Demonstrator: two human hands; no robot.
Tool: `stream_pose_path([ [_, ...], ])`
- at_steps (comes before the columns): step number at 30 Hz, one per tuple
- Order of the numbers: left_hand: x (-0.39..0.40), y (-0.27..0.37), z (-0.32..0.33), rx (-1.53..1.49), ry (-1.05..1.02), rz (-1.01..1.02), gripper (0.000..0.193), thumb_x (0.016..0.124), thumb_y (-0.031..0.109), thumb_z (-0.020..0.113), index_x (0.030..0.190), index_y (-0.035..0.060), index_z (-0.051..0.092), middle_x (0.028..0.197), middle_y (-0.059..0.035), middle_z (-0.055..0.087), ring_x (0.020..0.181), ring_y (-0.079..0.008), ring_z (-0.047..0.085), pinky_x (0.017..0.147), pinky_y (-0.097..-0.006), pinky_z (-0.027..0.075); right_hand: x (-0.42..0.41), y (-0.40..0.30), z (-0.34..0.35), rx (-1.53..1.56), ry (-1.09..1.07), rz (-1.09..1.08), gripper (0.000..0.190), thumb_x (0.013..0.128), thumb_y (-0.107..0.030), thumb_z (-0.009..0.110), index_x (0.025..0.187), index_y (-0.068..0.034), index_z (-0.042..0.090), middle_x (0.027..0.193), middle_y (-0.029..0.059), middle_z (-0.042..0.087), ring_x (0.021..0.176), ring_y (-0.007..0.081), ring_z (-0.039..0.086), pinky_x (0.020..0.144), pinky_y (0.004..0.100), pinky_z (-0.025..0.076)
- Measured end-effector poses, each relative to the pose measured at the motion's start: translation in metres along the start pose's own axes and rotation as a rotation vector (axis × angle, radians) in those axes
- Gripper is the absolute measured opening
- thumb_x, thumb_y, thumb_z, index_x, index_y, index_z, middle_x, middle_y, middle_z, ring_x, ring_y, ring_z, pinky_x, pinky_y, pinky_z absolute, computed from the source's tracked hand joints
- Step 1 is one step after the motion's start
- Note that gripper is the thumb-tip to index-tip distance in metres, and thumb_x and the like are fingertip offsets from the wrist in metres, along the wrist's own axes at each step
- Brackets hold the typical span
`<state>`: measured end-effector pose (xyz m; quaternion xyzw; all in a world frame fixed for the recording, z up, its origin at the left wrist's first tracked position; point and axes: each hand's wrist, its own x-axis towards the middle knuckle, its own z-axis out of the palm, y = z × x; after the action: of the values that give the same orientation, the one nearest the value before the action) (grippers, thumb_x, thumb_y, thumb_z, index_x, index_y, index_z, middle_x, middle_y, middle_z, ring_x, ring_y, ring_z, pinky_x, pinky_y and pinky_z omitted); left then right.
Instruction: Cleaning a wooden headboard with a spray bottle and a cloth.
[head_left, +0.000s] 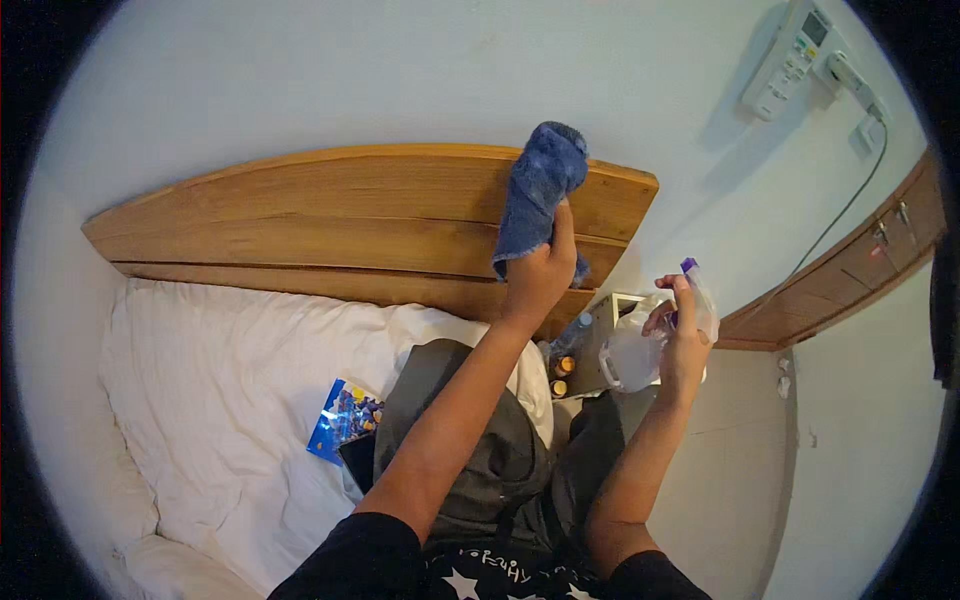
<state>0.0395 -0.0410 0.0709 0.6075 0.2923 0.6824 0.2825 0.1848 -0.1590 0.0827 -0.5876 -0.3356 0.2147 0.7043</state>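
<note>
A bunched blue cloth (541, 180) is in my left hand (541, 274), held against the right part of the wooden headboard (337, 195) and reaching over its top edge. My right hand (684, 337) grips a clear spray bottle (703, 304) with a purple nozzle, to the right of the headboard and above a small bedside unit (592, 352). The bottle's lower part is hidden by the hand. Behind that hand is a whitish translucent container or bag (631, 356).
White bedding (225, 375) bears a blue printed packet (345, 416) and a dark phone (360, 459). A plastic bottle (574, 335) and orange-capped bottles (564, 366) stand by the unit. A remote control (791, 64) and a plugged-in cable (847, 199) are on the wall.
</note>
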Motion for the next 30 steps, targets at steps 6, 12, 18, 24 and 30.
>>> stream_pose_path([
  [6, -0.007, 0.008, 0.002, -0.411, -0.135, -0.143, 0.028, 0.098, 0.012, 0.059, 0.123, -0.0001, 0.062, 0.121, -0.0094, 0.066, 0.112, -0.0196, 0.06, 0.1, -0.0314, 0.044, -0.021, -0.009, 0.04, 0.1, -0.389, -0.026, 0.027, 0.095, -0.017, 0.066, 0.111, 0.003, 0.065, 0.094, 0.0068, 0.065, 0.059, 0.0121, 0.058, 0.054, 0.0265, 0.048],
  [12, -0.011, 0.007, 0.003, -0.714, -0.143, -0.34, 0.034, 0.096, 0.012, 0.059, 0.127, -0.0001, 0.062, 0.128, -0.0037, 0.062, 0.116, -0.0156, 0.056, 0.102, -0.0298, 0.041, -0.031, 0.003, 0.064, 0.115, -0.37, -0.026, 0.035, 0.088, -0.01, 0.074, 0.119, 0.0, 0.058, 0.088, 0.0022, 0.063, 0.066, 0.0074, 0.058, 0.055, 0.0236, 0.048],
  [18, -0.019, 0.007, 0.002, -0.652, -0.222, -0.382, 0.033, 0.098, 0.02, 0.056, 0.121, -0.0028, 0.063, 0.117, -0.0042, 0.066, 0.108, -0.0151, 0.059, 0.098, -0.0296, 0.043, -0.031, 0.007, 0.066, 0.076, -0.343, -0.043, 0.04, 0.086, -0.011, 0.077, 0.12, -0.002, 0.057, 0.083, 0.001, 0.062, 0.063, 0.0056, 0.056, 0.053, 0.0212, 0.046],
  [24, -0.03, -0.003, 0.002, -0.618, -0.36, -0.615, 0.038, 0.1, 0.024, 0.053, 0.124, -0.0048, 0.06, 0.125, -0.0126, 0.064, 0.116, -0.0233, 0.059, 0.102, -0.0323, 0.041, -0.023, 0.019, 0.058, -0.037, -0.205, -0.136, 0.031, 0.088, -0.011, 0.074, 0.114, 0.001, 0.062, 0.087, 0.0013, 0.063, 0.076, 0.0087, 0.059, 0.067, 0.024, 0.049],
  [30, -0.019, 0.009, 0.005, -0.601, -0.43, -0.336, 0.042, 0.096, 0.023, 0.061, 0.128, -0.0043, 0.059, 0.129, -0.0142, 0.063, 0.12, -0.0225, 0.057, 0.105, -0.0333, 0.04, -0.02, 0.017, 0.042, 0.234, -0.228, 0.105, 0.037, 0.09, -0.016, 0.072, 0.121, 0.004, 0.064, 0.106, 0.006, 0.067, 0.092, 0.0141, 0.062, 0.082, 0.0271, 0.05],
])
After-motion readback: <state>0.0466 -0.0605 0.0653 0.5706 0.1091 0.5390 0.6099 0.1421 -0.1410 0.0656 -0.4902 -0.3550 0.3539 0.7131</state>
